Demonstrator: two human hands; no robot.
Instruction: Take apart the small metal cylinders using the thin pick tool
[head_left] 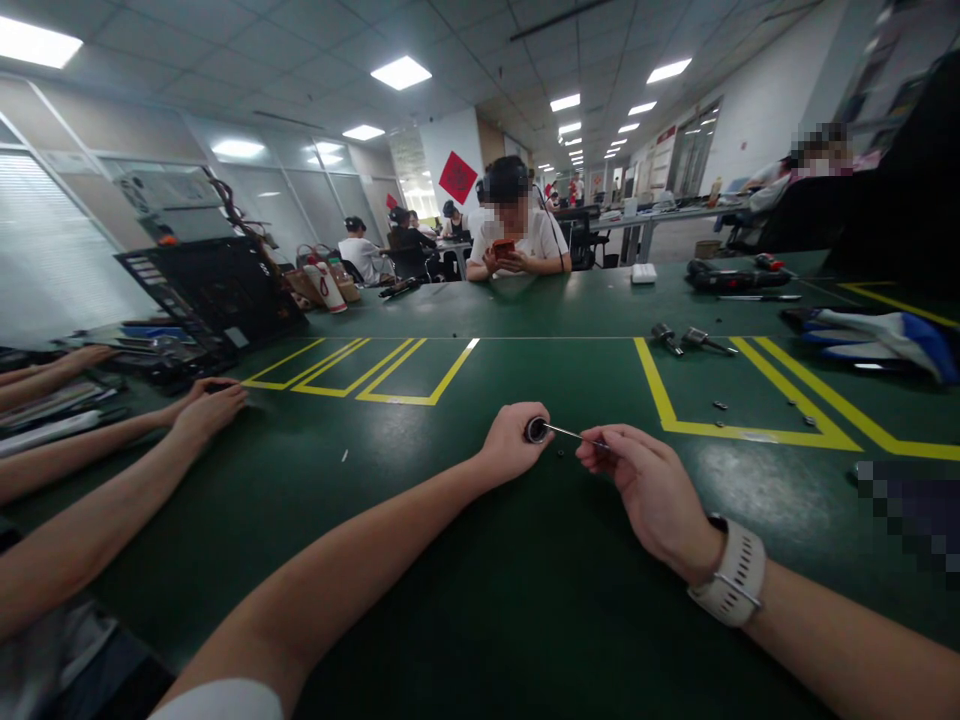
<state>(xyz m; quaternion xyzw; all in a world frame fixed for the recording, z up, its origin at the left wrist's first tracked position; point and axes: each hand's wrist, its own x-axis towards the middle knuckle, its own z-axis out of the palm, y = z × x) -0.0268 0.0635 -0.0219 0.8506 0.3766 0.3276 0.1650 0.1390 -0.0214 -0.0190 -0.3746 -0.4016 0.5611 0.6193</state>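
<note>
My left hand [506, 445] is closed around a dark, round metal part [535, 430] with a hollow end turned to the right. Between the thumb and fingers of my right hand [637, 475] is a thin metal rod-like tool [571, 433], its exact kind too small to tell. The tool's far tip reaches the hollow end of the round part; whether it goes inside is unclear. Just below the tool, a tiny dark ring-like piece [560, 453] lies on the green table [480, 580].
Yellow tape [757, 434] frames several small metal bits [720, 405] at right, with two shafted metal parts [709, 342] behind. Farther right are blue-white gloves [877, 335] and a dark power tool [731, 277]. A co-worker's hands [214, 405] rest at left; another person [517, 235] sits opposite.
</note>
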